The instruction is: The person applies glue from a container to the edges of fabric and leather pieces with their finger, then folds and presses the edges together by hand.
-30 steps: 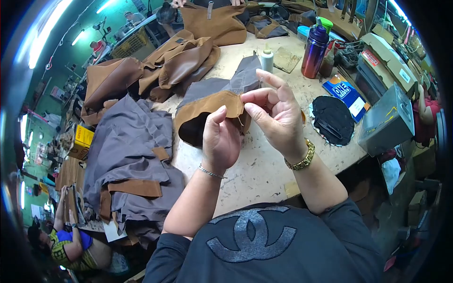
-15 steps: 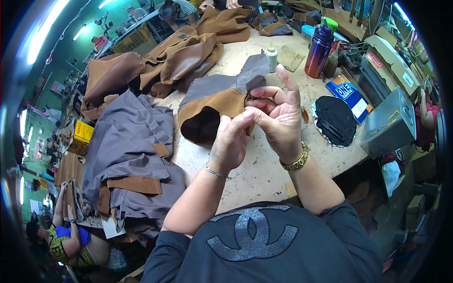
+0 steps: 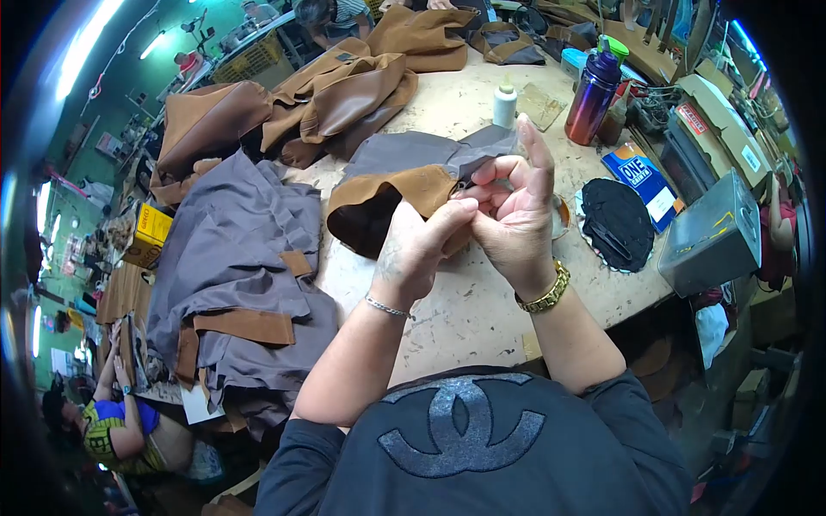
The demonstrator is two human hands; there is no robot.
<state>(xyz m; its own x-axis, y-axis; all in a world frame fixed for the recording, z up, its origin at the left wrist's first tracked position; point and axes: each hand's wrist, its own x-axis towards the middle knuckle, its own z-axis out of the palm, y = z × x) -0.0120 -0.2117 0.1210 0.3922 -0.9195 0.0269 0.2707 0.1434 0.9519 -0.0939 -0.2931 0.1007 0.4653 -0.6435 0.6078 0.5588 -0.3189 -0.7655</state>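
A brown suede piece with a grey lining (image 3: 404, 185) rests on the table, its dark opening turned toward me. My left hand (image 3: 417, 249) is closed on its near right edge, thumb on top. Against that same edge, my right hand (image 3: 516, 202) is closed in a pinch, with one finger raised; its thumb meets my left thumb. What lies between the right fingertips is hidden. Just beyond the lining stands a white bottle (image 3: 505, 106).
Grey lining panels with brown strips (image 3: 241, 258) lie piled at left. Brown bags (image 3: 335, 107) sit behind. On the right are a purple-red flask (image 3: 594, 95), a blue packet (image 3: 645, 185), a round black pad (image 3: 617, 224) and a metal box (image 3: 714, 228). Other people work at left and back.
The grey lining's raised corner has dropped lower by my right fingers. My hands stay together at the suede edge, with only small finger shifts. The view has shifted slightly.
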